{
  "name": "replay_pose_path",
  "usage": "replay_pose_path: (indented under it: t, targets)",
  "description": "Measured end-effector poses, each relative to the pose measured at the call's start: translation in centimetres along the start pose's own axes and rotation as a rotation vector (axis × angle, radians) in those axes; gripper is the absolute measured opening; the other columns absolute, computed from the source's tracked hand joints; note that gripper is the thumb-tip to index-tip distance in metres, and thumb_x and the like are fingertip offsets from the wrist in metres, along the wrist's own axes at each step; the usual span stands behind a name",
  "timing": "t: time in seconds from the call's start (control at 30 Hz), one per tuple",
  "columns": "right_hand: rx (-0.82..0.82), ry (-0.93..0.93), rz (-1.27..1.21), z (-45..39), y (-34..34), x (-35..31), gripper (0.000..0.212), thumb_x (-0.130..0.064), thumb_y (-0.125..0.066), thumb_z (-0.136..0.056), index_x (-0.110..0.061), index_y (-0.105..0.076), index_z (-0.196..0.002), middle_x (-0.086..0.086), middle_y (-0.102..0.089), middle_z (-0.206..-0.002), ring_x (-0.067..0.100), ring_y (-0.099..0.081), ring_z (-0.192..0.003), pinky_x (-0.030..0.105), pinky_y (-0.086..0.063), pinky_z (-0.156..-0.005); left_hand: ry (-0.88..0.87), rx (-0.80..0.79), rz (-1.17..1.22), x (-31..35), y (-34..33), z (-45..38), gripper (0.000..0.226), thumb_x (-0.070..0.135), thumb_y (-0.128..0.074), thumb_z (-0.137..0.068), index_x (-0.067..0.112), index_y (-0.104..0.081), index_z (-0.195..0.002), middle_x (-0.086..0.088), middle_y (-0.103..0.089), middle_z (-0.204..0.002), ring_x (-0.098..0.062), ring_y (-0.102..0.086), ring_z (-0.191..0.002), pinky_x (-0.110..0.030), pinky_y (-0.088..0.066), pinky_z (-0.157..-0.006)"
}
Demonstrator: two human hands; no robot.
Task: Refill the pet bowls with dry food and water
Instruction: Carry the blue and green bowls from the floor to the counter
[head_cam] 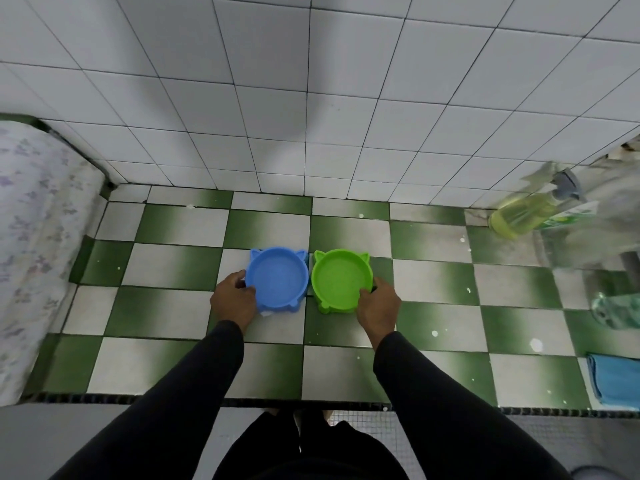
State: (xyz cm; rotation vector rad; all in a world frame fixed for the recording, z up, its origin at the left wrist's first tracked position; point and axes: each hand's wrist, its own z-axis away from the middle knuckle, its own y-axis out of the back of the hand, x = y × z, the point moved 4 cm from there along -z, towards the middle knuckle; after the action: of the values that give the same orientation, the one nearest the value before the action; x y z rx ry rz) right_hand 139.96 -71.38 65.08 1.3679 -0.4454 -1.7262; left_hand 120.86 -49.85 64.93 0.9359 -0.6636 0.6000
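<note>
Black-sleeved, we reach forward, left hand [232, 298] gripping the blue bowl's [278, 277] rim, right hand [378, 308] gripping the green bowl's [341, 279] rim.

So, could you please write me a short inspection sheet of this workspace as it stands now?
Surface: green-and-white checkered tile counter, white specks on it.
Job's things: blue pet bowl and green pet bowl side by side, both apparently empty.
Clutter: spray bottle of yellow liquid, blurred; blue cloth at right edge.
Hands: left hand grips blue bowl's rim; right hand grips green bowl's rim.
Cables: nothing seen.
Surroundings: white tiled wall; floral fabric at left.
</note>
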Motion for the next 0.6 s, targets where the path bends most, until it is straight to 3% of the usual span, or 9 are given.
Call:
replay_pose_path:
  t: [0.07,0.17,0.3,0.43,0.5,0.6]
  targets:
    - [-0.017,0.014,-0.008,0.2,0.1,-0.2,0.012,-0.003,-0.061,-0.090,0.000,-0.065,-0.101,0.016,-0.067,-0.095,0.031,-0.060,-0.086,0.029,-0.037,-0.068,-0.009,-0.006,-0.013,0.0,0.0,0.1,0.030,0.001,-0.060,-0.096,0.008,-0.070,-0.124,0.002,-0.066,-0.105,-0.017,-0.061,-0.099,-0.015,-0.049,-0.067]
    - [-0.049,0.034,-0.016,0.6,0.3,-0.4,0.018,-0.001,-0.062,-0.089,-0.001,-0.063,-0.107,0.015,-0.067,-0.100,0.028,-0.057,-0.086,0.025,-0.035,-0.069,-0.038,-0.053,-0.051,0.2,0.0,0.5,0.027,0.003,-0.058,-0.098,0.012,-0.070,-0.120,0.003,-0.066,-0.103,-0.014,-0.060,-0.094,-0.012,-0.044,-0.061]
    - [-0.110,0.039,-0.015,0.8,0.6,-0.5,0.029,-0.005,-0.062,-0.091,-0.002,-0.059,-0.120,0.017,-0.065,-0.113,0.033,-0.061,-0.102,0.026,-0.040,-0.076,-0.091,-0.103,-0.131,0.4,0.2,0.7,0.023,0.006,-0.058,-0.098,0.011,-0.065,-0.119,-0.003,-0.067,-0.107,-0.022,-0.063,-0.101,-0.025,-0.054,-0.073]
    - [-0.192,0.088,0.077,0.9,0.9,-0.9,0.057,-0.014,-0.063,-0.093,-0.002,-0.040,-0.144,0.021,-0.054,-0.133,0.037,-0.054,-0.119,0.035,-0.047,-0.092,-0.105,-0.155,-0.248,1.0,0.2,1.0,0.041,0.019,-0.065,-0.097,0.004,-0.054,-0.134,-0.013,-0.064,-0.118,-0.030,-0.063,-0.106,-0.034,-0.050,-0.078]
    - [-0.221,0.158,0.176,1.1,1.3,-1.4,0.074,-0.020,-0.062,-0.094,-0.004,-0.023,-0.155,0.021,-0.042,-0.146,0.037,-0.046,-0.130,0.042,-0.044,-0.105,-0.126,-0.165,-0.334,1.6,0.3,1.1,0.055,0.024,-0.067,-0.096,0.000,-0.047,-0.141,-0.020,-0.060,-0.130,-0.033,-0.060,-0.113,-0.034,-0.047,-0.080]
    - [-0.244,0.291,0.319,1.2,2.0,-2.5,0.082,-0.028,-0.060,-0.096,-0.010,-0.012,-0.159,0.018,-0.027,-0.159,0.037,-0.035,-0.140,0.047,-0.037,-0.114,-0.197,-0.177,-0.452,2.6,1.1,1.4,0.061,0.029,-0.067,-0.097,0.003,-0.042,-0.146,-0.021,-0.053,-0.138,-0.035,-0.054,-0.122,-0.042,-0.049,-0.093]
